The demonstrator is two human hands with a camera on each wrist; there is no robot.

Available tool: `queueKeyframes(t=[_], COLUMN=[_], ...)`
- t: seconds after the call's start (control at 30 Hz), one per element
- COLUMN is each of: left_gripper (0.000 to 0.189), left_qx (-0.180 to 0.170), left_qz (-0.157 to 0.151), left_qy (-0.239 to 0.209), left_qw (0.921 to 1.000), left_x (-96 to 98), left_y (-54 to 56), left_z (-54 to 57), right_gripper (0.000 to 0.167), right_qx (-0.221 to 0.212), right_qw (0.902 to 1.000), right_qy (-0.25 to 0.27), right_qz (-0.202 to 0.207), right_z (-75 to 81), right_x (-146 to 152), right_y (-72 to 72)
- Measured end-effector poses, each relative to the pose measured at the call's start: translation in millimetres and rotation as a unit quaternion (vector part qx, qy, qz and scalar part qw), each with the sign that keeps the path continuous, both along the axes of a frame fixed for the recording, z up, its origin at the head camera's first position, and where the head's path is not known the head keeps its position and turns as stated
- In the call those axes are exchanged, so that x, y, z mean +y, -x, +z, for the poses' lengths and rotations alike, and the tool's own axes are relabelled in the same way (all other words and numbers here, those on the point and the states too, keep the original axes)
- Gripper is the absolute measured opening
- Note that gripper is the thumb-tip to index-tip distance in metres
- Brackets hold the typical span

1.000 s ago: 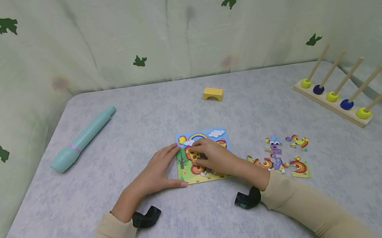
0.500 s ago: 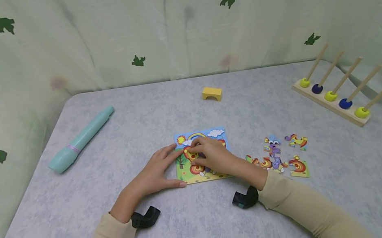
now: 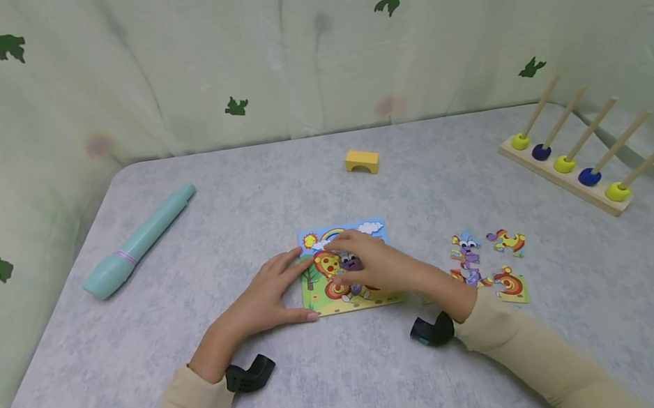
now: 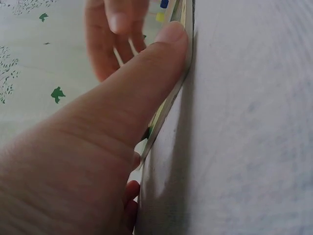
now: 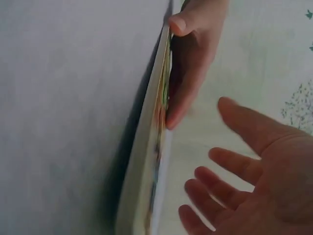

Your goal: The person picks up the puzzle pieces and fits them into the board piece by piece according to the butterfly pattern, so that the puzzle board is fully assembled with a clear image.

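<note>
A colourful picture puzzle board (image 3: 349, 301) lies on the table in the head view, showing a sun, a rainbow and a purple cartoon figure. My left hand (image 3: 271, 294) rests at its left side, fingers fairly straight over the edge and thumb at the near left corner. In the left wrist view, the left thumb (image 4: 142, 68) lies along the board's rim. My right hand (image 3: 377, 263) hovers over the board's right part, covering some of it. In the right wrist view, the fingers (image 5: 215, 191) are spread and apart from the board, with nothing between them.
Several loose puzzle pieces (image 3: 512, 283) lie right of the board, partly behind the right forearm. A yellow arch block (image 3: 362, 161) stands further back. A teal microphone-shaped object (image 3: 145, 238) lies at left. A wooden peg stand (image 3: 564, 175) with beads stands at right.
The right hand's fingers have spread and lifted off the pictured figure, and the hand has shifted a little right, uncovering the purple figure. The left hand has stayed in place.
</note>
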State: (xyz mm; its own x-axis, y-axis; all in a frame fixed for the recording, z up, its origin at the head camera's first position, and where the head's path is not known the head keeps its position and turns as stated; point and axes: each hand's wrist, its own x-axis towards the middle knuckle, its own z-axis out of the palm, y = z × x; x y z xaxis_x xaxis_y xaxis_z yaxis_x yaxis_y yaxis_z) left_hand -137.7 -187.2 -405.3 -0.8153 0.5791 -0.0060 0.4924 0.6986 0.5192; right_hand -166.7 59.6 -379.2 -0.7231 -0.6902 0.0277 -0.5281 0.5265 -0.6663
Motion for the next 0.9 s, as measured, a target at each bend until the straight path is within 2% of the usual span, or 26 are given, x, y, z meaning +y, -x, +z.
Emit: queueKeyframes(t=[0.13,0.3,0.43,0.57,0.67,0.9], left_gripper=[0.090,0.091,0.092,0.092,0.092,0.092], left_qx=[0.002,0.001,0.001,-0.001,-0.001,-0.003], left_qz=[0.000,0.001,0.003,0.005,0.006,0.006], left_qy=[0.000,0.006,0.008,0.010,0.012,0.009], left_qw=[1.0000,1.0000,1.0000,0.9999,0.9999,0.9999], left_x=[0.1,0.3,0.0,-0.1,-0.3,0.2], left_y=[-0.1,0.2,0.1,-0.1,0.0,-0.3], left_z=[0.0,-0.5,-1.7,-1.9,-2.2,-1.9], right_gripper=[0.057,0.061,0.064,0.064,0.064,0.064], right_qx=[0.021,0.074,0.118,0.141,0.140,0.093], right_qw=[0.9986,0.9917,0.9843,0.9768,0.9739,0.9755], right_qy=[0.041,0.082,0.086,0.081,0.071,0.039], right_qz=[-0.026,-0.066,-0.100,-0.140,-0.164,-0.196], right_z=[15.3,29.1,31.3,28.4,23.5,8.7], right_x=[20.3,56.8,88.1,114.0,128.8,150.3], right_y=[-5.1,-15.0,-22.2,-28.5,-32.0,-33.6])
